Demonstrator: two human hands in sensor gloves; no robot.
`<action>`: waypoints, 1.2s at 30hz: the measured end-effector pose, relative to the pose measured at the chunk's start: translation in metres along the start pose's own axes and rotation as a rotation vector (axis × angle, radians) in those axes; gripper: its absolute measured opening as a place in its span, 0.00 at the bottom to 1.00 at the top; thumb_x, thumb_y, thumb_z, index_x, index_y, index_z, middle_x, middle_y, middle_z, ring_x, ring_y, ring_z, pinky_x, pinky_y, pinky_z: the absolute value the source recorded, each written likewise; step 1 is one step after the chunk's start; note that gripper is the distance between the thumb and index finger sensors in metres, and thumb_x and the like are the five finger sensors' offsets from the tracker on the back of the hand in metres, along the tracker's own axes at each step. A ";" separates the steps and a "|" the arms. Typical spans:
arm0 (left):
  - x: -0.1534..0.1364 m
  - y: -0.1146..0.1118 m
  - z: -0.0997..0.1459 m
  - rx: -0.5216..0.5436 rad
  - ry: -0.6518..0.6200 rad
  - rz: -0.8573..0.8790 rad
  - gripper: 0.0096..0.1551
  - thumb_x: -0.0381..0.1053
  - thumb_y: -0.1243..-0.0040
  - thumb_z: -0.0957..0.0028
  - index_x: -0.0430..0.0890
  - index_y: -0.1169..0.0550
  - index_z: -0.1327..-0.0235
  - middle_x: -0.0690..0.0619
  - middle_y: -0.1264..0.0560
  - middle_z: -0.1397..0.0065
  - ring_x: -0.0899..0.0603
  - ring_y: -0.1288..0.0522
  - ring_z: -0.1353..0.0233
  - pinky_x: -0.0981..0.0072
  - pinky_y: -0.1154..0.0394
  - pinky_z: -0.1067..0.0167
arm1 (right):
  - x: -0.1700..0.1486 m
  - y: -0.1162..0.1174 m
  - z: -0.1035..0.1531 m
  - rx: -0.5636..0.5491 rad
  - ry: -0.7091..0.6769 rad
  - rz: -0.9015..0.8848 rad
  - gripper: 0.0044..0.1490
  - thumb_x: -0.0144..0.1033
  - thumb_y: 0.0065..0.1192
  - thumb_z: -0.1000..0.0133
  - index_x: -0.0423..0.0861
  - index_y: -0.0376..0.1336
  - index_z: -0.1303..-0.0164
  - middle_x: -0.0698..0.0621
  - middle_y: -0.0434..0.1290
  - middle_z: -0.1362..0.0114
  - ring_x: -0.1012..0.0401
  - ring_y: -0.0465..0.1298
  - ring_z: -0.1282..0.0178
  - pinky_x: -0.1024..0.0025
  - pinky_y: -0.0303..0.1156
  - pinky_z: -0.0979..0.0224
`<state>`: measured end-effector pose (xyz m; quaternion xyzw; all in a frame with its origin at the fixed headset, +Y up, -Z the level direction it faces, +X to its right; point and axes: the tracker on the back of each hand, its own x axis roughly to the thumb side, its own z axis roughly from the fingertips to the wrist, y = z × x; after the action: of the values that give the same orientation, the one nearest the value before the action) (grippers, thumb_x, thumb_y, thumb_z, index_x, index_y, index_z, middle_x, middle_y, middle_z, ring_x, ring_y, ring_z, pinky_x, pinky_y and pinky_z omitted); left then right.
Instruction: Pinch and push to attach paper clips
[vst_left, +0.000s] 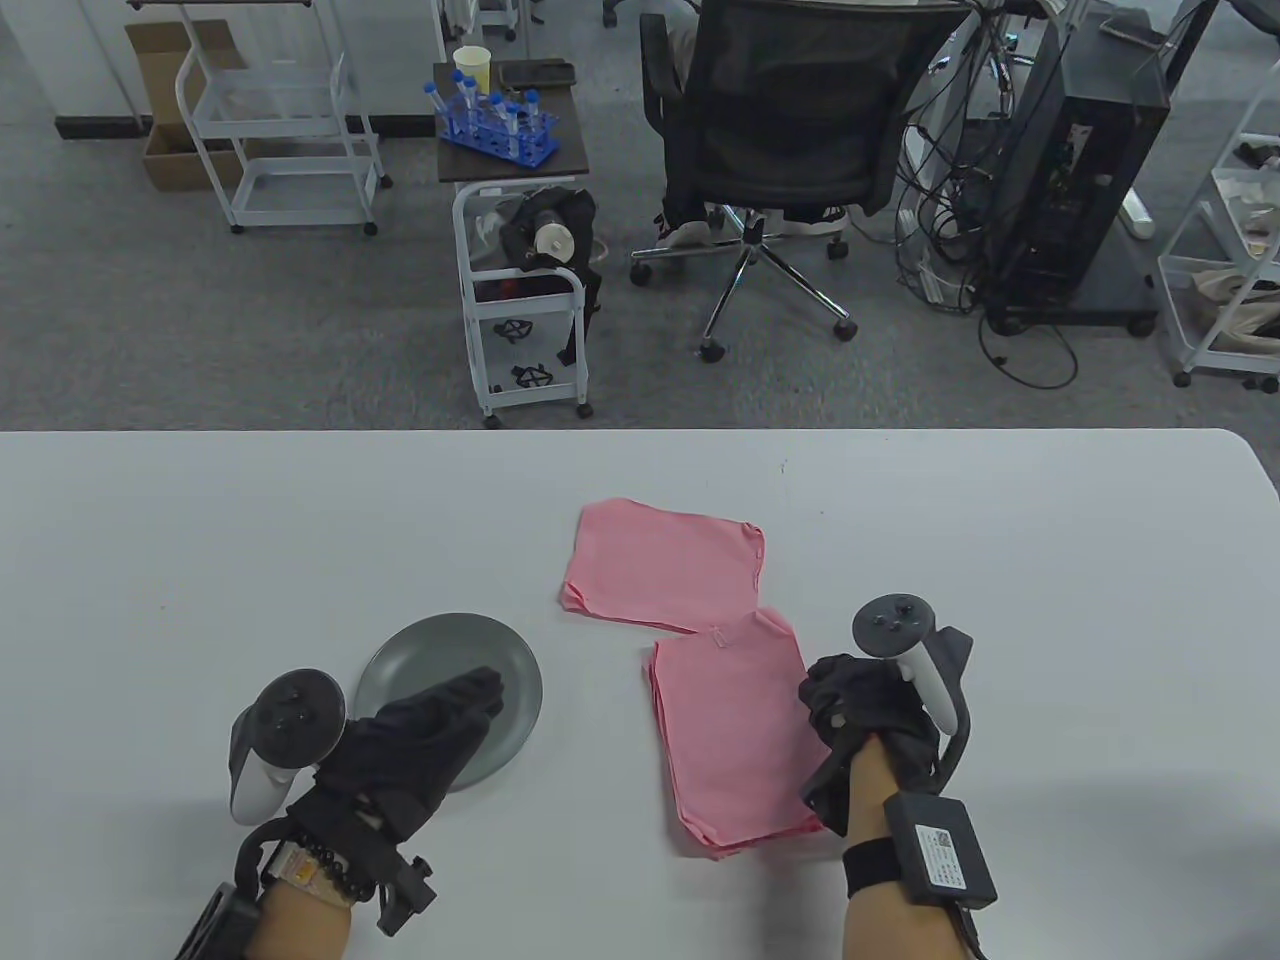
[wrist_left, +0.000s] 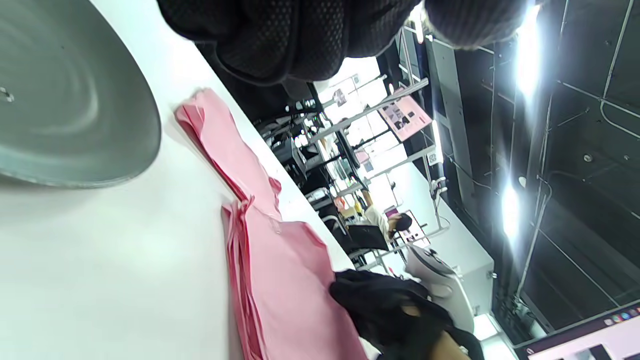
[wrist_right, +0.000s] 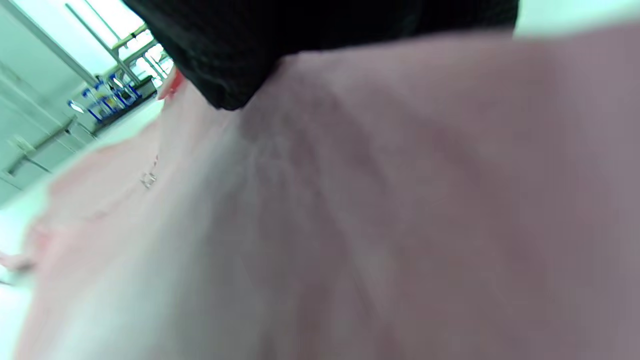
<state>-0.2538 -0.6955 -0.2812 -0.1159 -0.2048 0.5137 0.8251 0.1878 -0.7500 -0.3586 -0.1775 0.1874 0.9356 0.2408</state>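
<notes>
Nearby, pink paper stack (vst_left: 735, 735) long axis runs near-to-far; right hand (vst_left: 868, 722) presses its edge, grip unclear.

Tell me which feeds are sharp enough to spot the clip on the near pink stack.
Table view: sharp, evenly lit; a small paper clip shows on the near pink stack. Left wrist view: tilted, ceiling lights glare, stack edges slightly soft. Right wrist view: heavily blurred, too close, right hand dark at top; only a faint clip.

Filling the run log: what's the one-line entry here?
left hand over plate | right hand at near paper stack edge | clip on
</notes>
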 end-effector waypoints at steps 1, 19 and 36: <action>0.000 0.000 0.000 0.002 -0.003 0.008 0.37 0.65 0.44 0.52 0.48 0.29 0.32 0.47 0.26 0.31 0.40 0.24 0.33 0.45 0.31 0.34 | 0.003 0.003 0.000 -0.036 0.012 0.069 0.27 0.38 0.64 0.51 0.44 0.66 0.43 0.49 0.81 0.51 0.54 0.83 0.60 0.53 0.75 0.39; -0.008 0.007 -0.002 0.033 0.029 0.031 0.36 0.65 0.45 0.51 0.48 0.28 0.33 0.47 0.25 0.32 0.40 0.23 0.34 0.45 0.30 0.35 | 0.068 -0.036 0.068 -0.337 -0.419 -0.310 0.56 0.65 0.53 0.51 0.55 0.29 0.27 0.50 0.37 0.17 0.47 0.44 0.15 0.40 0.43 0.17; 0.000 0.004 0.002 0.018 0.008 0.024 0.36 0.65 0.45 0.51 0.48 0.27 0.34 0.46 0.24 0.33 0.40 0.23 0.35 0.45 0.29 0.36 | 0.141 0.097 -0.031 0.188 -0.029 0.320 0.59 0.72 0.49 0.53 0.66 0.20 0.31 0.64 0.19 0.16 0.51 0.14 0.19 0.43 0.12 0.25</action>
<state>-0.2576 -0.6941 -0.2810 -0.1131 -0.1955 0.5248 0.8207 0.0295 -0.7881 -0.4196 -0.1087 0.2963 0.9429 0.1069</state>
